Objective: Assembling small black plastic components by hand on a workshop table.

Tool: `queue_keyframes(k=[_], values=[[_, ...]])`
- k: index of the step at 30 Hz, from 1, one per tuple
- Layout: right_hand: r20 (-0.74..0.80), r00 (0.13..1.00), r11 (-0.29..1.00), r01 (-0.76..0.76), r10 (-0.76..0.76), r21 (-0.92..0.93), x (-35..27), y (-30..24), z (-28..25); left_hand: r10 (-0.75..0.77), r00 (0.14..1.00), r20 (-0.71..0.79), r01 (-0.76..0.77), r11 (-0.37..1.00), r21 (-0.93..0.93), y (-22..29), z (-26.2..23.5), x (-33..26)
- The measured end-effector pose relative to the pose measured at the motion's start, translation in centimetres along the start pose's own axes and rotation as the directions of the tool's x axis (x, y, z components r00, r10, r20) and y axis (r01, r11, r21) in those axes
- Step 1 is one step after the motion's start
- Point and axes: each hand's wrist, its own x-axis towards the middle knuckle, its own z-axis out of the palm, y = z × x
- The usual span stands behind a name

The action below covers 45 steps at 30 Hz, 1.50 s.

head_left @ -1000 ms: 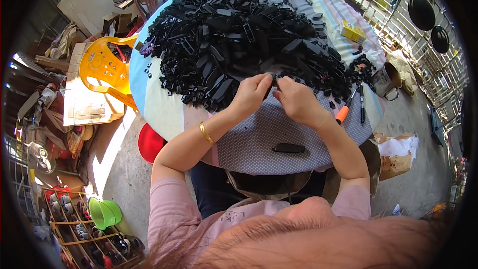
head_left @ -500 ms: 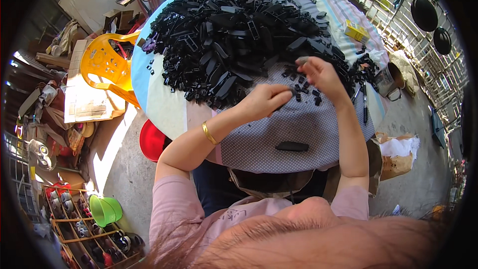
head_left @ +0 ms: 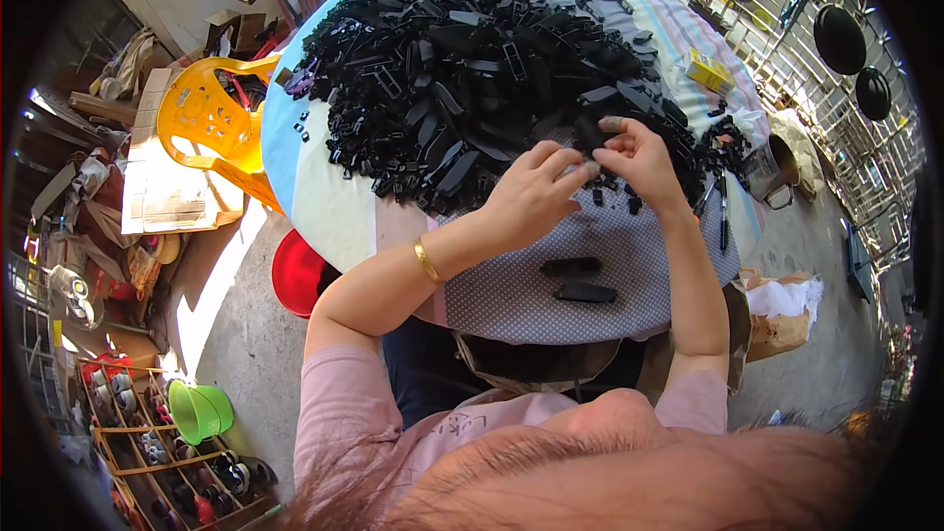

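A large heap of black plastic parts (head_left: 462, 69) covers the far side of the round table. At its near edge my two hands come close together. My left hand (head_left: 536, 192) has its fingers partly apart, pointing right, with no part visible in it. The fingers and thumb of my right hand (head_left: 639, 159) are pinched together beside a dark piece at the heap; what they hold is too small to make out. Nearer me, a slightly blurred black oblong piece (head_left: 570, 266) is just beyond another black oblong piece (head_left: 586, 293) on the dotted cloth (head_left: 492, 300).
A pen (head_left: 724, 221) and a small pile of black bits (head_left: 726, 143) are at the table's right, near a metal mug (head_left: 777, 167). A yellow box (head_left: 708, 72) sits farther back. An orange chair (head_left: 211, 123) and a red basin (head_left: 300, 275) stand left.
My left hand has let go of a black oblong piece, which is now by the other one near me. It has loosened and moved slightly up; my right hand has come closer to it.
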Motion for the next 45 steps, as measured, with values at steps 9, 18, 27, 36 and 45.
queue_keyframes(k=[9,18,27,36,45], values=[[0.446,0.865,0.973,-0.213,0.231,-0.091,2.2,-2.2,-0.8,-0.11,0.986,-0.129,0.13,0.979,0.16,-0.1,0.5,-0.5],[0.417,0.858,0.544,0.512,-0.298,-0.664,7.9,-1.2,5.2,-0.473,0.878,-0.076,0.436,0.854,-0.286,-1.5,0.9,-0.3],[0.337,0.909,0.594,0.417,-0.247,-0.688,5.0,-1.1,4.0,-0.635,0.658,0.405,0.432,-0.122,-0.894,-1.5,0.2,0.3],[-0.101,0.964,0.967,0.235,-0.245,-0.1,1.5,-1.4,2.1,-0.558,0.727,0.402,0.445,-0.063,-0.893,-2.1,0.2,0.3],[0.045,0.999,0.963,-0.013,0.001,0.268,0.1,-1.2,1.3,-0.472,0.877,0.088,0.456,0.762,-0.461,-2.1,0.0,0.3]])
